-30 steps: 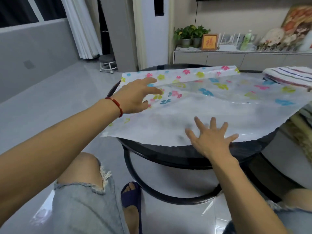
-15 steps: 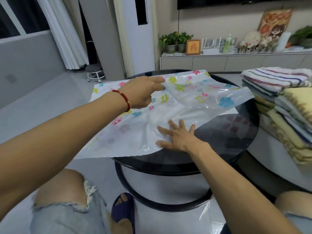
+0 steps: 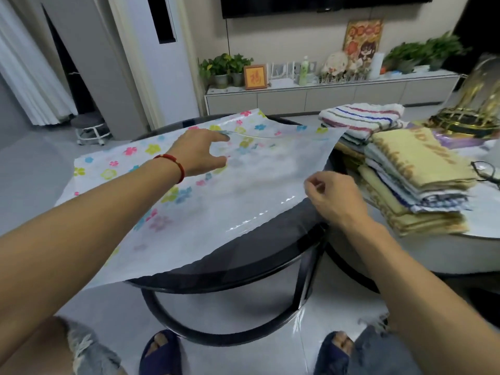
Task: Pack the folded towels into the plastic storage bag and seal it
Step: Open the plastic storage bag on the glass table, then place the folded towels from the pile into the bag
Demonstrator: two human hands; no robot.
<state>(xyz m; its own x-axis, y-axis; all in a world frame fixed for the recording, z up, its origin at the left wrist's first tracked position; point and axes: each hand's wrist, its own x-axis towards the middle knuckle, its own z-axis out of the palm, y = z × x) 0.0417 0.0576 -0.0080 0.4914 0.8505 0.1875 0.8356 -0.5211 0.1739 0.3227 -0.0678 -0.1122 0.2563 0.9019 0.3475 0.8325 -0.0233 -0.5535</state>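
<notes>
A large plastic storage bag [image 3: 243, 190], printed with coloured flowers along its far side, is lying flat across a round black table [image 3: 270, 255], its near-left corner hanging past the rim. The left hand [image 3: 200, 152], with a red cord bracelet [image 3: 173, 163] at the wrist, is reaching over the bag's far part; thumb and forefinger are spread apart around a raised fold of the clear top layer, though whether they are actually pinching it cannot be told. The right hand [image 3: 332, 198] is sitting at the bag's right edge over the table rim, fingers curled in and fingertips bunched together at the plastic edge; it seems to be nipping that edge, but the grip itself is hidden behind the knuckles. The folded towels [image 3: 405, 180] are lying in a stack on a neighbouring surface to the right, beside the bag's right corner, with a striped towel [image 3: 362, 117] on a second pile just behind. A pair of glasses [image 3: 487, 171] is resting beside the stack.
</notes>
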